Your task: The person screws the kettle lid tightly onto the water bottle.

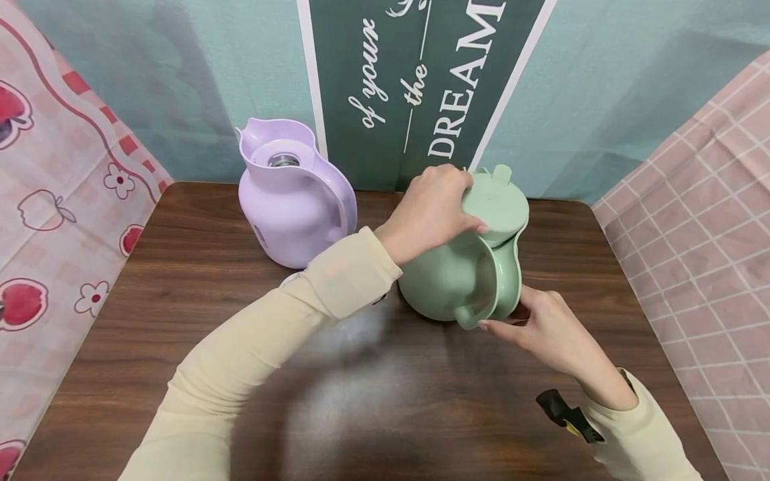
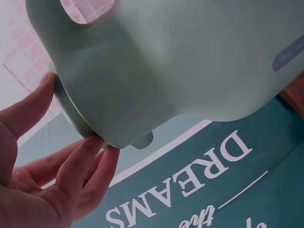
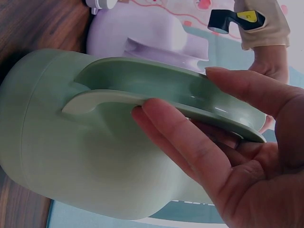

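Note:
A pale green thermos jug [image 1: 436, 284] stands toward the back right, appearing tilted in the head view, with a round lid [image 1: 496, 204] on its mouth. My left hand [image 1: 430, 210] grips this lid, thumb on one side and fingers on the other, as the left wrist view also shows. Lower down, my right hand [image 1: 550, 331] holds the jug's handle [image 3: 109, 97] between thumb and fingers. A lilac thermos jug [image 1: 291, 214] stands upright to the left, untouched. Its top has no lid, and a round, shiny opening shows inside the collar.
Both jugs stand on a dark wooden table [image 1: 385, 414]. Behind them hangs a teal cloth [image 1: 252, 60] with white lettering. Patterned pink cloths line both sides. A small whitish piece [image 3: 102, 4] lies beside the lilac jug, mostly hidden by my left forearm in the head view.

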`<state>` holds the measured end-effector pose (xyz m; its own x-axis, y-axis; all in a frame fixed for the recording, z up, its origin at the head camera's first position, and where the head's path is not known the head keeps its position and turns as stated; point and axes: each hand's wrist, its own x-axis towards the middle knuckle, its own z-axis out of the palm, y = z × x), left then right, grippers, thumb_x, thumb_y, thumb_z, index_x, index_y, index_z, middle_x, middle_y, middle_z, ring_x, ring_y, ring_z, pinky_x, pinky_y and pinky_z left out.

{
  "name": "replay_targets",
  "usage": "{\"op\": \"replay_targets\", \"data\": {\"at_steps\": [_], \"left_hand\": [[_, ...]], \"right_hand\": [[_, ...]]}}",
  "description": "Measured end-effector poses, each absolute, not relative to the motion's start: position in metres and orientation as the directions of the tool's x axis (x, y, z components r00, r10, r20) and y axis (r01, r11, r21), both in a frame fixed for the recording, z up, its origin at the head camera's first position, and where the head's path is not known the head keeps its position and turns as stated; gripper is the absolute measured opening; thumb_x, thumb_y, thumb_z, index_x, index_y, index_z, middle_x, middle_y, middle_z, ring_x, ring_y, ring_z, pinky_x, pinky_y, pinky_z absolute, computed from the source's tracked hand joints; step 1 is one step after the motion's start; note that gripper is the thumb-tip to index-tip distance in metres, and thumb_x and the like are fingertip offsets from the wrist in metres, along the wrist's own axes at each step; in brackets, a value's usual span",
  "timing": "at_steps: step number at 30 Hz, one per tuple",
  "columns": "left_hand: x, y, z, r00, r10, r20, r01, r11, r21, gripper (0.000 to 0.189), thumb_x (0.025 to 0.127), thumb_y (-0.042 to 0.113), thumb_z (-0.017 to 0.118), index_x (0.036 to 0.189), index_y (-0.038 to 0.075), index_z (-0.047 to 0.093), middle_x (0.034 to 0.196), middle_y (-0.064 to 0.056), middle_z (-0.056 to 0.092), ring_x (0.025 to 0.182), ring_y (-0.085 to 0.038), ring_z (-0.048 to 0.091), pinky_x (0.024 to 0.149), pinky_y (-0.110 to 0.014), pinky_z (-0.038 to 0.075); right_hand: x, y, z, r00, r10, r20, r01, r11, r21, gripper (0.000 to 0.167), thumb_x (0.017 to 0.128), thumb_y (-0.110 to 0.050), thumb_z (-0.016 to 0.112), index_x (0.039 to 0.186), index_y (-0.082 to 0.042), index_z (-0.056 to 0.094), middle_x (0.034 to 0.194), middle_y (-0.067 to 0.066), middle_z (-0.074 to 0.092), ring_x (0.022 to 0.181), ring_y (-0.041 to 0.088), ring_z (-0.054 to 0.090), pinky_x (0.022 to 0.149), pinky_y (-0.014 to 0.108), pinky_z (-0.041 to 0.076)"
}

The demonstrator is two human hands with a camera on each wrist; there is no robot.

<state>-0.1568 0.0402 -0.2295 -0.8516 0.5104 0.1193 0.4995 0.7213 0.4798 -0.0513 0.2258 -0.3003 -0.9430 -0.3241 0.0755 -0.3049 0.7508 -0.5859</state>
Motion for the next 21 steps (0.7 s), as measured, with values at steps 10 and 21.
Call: {"op": "replay_targets", "data": {"at_steps": [10,21], "left_hand": [[-0.168,0.037,-0.228,-0.810,0.582,0.077,0.542,0.692,0.477,0.031,0.076,0.031,0.074,0.072,0.010,0.052,0.076,-0.001,0.050,0.076,-0.015,0.047,0.066,-0.023,0.037],[-0.174,0.036,-0.224,-0.749,0.662,0.027,0.603,0.663,0.444,0.022,0.081,0.025,0.070,0.088,0.007,0.059,0.086,-0.001,0.056,0.081,-0.016,0.049,0.070,-0.025,0.037]], "right_hand": [[-0.051,0.226,-0.299,-0.939,-0.333,0.088,-0.318,0.740,-0.592,0.020,0.072,-0.015,0.077,0.088,-0.012,0.065,0.074,-0.008,0.066,0.065,0.003,0.059,0.055,0.023,0.047],[-0.052,0.226,-0.301,-0.933,-0.344,0.104,-0.339,0.745,-0.574,0.019,0.071,-0.013,0.077,0.086,-0.013,0.064,0.071,-0.010,0.064,0.062,0.002,0.058,0.054,0.023,0.046]]}}
